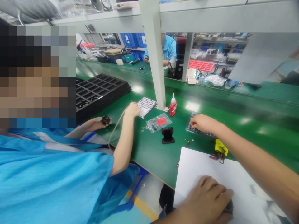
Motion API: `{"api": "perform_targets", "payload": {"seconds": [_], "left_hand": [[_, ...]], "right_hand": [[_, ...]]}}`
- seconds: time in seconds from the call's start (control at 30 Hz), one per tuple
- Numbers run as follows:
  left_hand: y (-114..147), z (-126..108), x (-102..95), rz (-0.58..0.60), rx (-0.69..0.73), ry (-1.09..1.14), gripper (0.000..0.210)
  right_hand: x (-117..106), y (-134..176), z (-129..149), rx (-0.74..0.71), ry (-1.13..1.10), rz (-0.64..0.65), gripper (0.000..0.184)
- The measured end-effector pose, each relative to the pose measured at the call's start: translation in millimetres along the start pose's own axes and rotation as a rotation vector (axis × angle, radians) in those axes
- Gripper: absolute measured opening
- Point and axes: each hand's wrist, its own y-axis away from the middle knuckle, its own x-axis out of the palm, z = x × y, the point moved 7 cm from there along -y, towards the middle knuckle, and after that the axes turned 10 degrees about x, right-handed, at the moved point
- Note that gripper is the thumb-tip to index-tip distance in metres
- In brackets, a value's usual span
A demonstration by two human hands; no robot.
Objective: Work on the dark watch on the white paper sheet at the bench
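My left hand [209, 197] is closed over a dark object [230, 207], mostly hidden under the fingers, on a white sheet [187, 174]. My right hand [203, 123] reaches across the bench, fingertips pinched together at a clear tray of small dark parts [190, 126]. Whether anything is between those fingertips is hidden. Below my right forearm lies a yellow hex key holder [220, 147] with several keys. A loose hex key [187, 142] rests beyond the sheet's edge. Left of it stands a black bracket-like part [168, 135].
A red glue bottle [173, 106] stands by the white post [154, 56]. Near it lies a plastic bag [156, 123] with a red label. At left, a co-worker [58, 174] holds a black ring-shaped part [105, 120] and reaches to a white parts tray [149, 105]. Behind is a black compartment tray [102, 90].
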Motion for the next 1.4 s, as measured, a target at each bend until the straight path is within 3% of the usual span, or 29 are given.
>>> {"api": "perform_targets", "payload": {"seconds": [0.47, 1.07, 1.4], "left_hand": [[1, -2, -3.2, -0.008, -0.044, -0.019, 0.053], [1, -2, -3.2, -0.039, -0.022, -0.016, 0.041], [1, -3, -3.3, -0.026, 0.005, -0.058, 0.041]], "right_hand": [[0, 2, -9, -0.021, -0.019, 0.004, 0.023], [-6, -7, -3, -0.047, 0.014, 0.148, 0.023], [-13, 9, -8, -0.037, -0.065, 0.058, 0.021]]}}
